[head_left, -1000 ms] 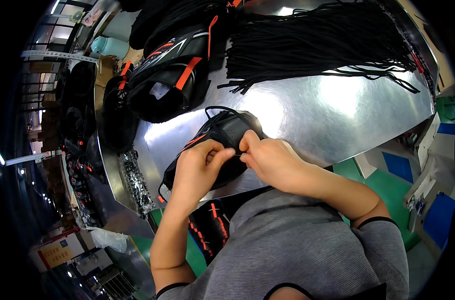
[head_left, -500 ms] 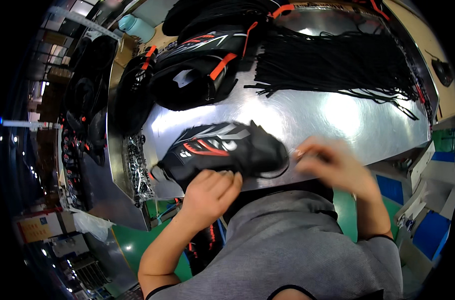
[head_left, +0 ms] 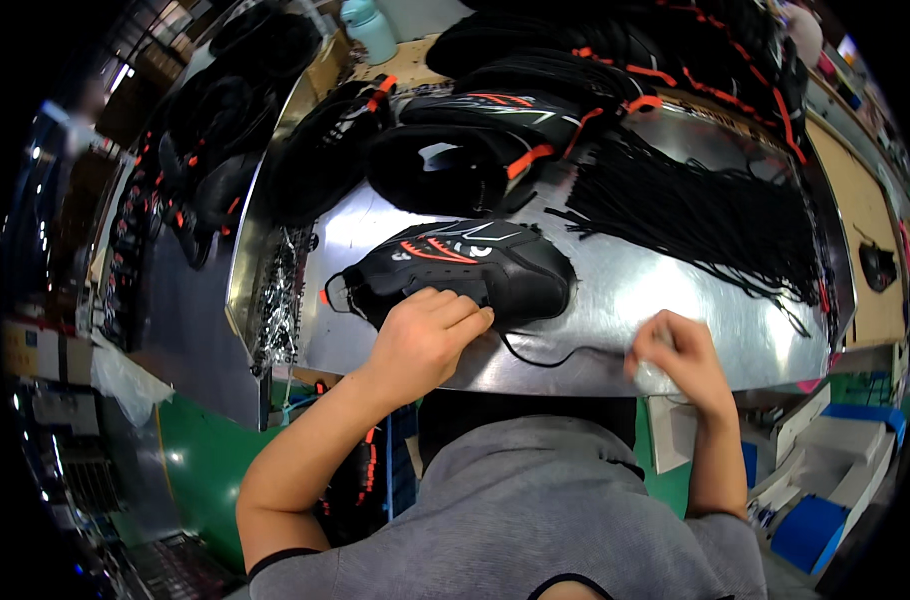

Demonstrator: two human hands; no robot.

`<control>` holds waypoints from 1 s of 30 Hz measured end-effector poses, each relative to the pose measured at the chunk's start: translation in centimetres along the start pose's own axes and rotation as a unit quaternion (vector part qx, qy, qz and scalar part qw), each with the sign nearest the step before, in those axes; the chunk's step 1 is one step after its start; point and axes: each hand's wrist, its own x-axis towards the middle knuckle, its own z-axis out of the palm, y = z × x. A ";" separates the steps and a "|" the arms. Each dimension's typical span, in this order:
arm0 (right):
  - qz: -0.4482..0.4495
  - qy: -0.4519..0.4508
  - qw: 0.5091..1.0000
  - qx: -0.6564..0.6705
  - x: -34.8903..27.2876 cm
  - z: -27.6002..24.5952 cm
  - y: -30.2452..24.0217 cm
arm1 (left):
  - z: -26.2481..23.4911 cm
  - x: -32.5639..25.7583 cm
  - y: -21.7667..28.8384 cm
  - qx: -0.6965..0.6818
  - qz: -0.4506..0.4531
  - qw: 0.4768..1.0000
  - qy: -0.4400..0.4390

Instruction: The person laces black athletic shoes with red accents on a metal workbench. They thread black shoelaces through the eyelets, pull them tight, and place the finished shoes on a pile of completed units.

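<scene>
A black shoe upper (head_left: 520, 285) with orange and silver side markings lies on its side on the metal tabletop (head_left: 595, 260), toe to the right. My left hand (head_left: 425, 335) is closed on its near edge, by the lacing area, with the fingertips partly hiding the spot. From there a black shoelace (head_left: 547, 364) sags across the metal toward my right hand (head_left: 680, 355). That hand is off to the right near the front edge, fingers curled on the lace end and slightly blurred.
Beyond the shoe upper are more black uppers (head_left: 435, 175) with orange pull tabs. A thick bundle of black laces (head_left: 695, 220) is spread at the back right. A metal rim (head_left: 245, 260) bounds the left side, and a light blue bottle (head_left: 370, 35) stands at the back.
My right hand has moved away from the toe to the right, and the lace now stretches between the hands. My left hand keeps hold of the upper. The whole view has shifted.
</scene>
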 end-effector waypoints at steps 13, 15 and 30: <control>0.043 0.111 0.989 -0.086 6.9 3.4 1.8 | -0.7 2.6 0.5 -0.078 -0.215 0.961 -0.157; 0.046 0.104 0.989 -0.090 6.7 4.2 1.9 | 0.3 3.3 -0.9 -0.187 -0.328 0.872 -0.311; 0.264 -0.028 0.957 0.114 4.1 5.3 2.2 | 0.5 3.2 0.4 -0.429 -0.477 0.764 -0.077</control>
